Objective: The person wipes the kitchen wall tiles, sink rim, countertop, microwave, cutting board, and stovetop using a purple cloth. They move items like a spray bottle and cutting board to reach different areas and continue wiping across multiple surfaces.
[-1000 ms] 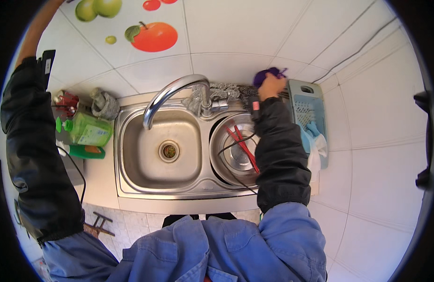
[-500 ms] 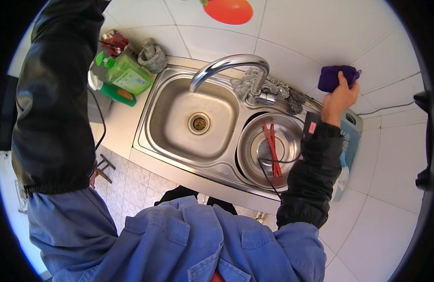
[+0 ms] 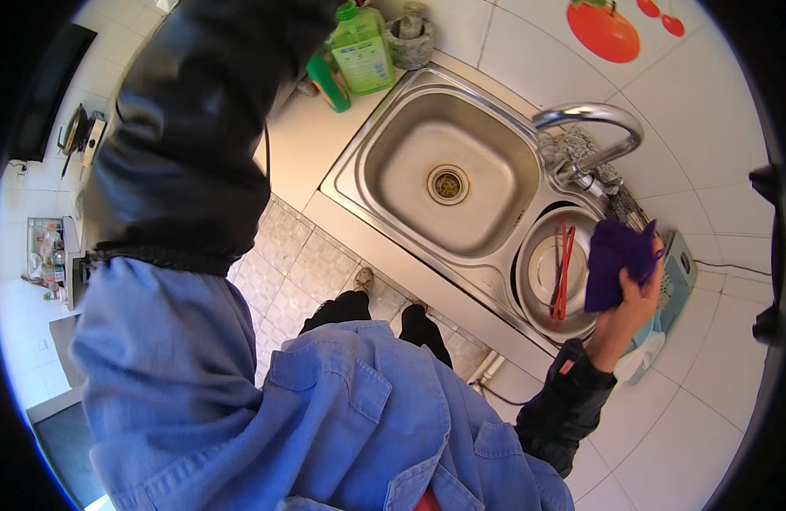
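Observation:
A dark purple cloth (image 3: 610, 260) hangs from my right hand (image 3: 631, 308), whose fingers are closed on it. The hand is over the right side of the sink, and the cloth partly covers a round steel basin (image 3: 536, 255). Red chopsticks or similar thin red sticks (image 3: 563, 277) lie in that basin. My left arm in a black sleeve cover (image 3: 188, 162) stretches up past the top edge, so its hand is out of view.
The steel sink bowl (image 3: 448, 145) has scraps in its drain (image 3: 448, 184). A curved faucet (image 3: 601, 115) rises behind it. At the back left stand a green soap bottle (image 3: 363, 58) and a stone mortar (image 3: 410, 41). A blue-grey rack (image 3: 678, 268) stands at the right.
My right hand has brought the purple cloth down from the wall toward the basin, and the cloth has opened out. My view has turned, and more of the room at the left shows.

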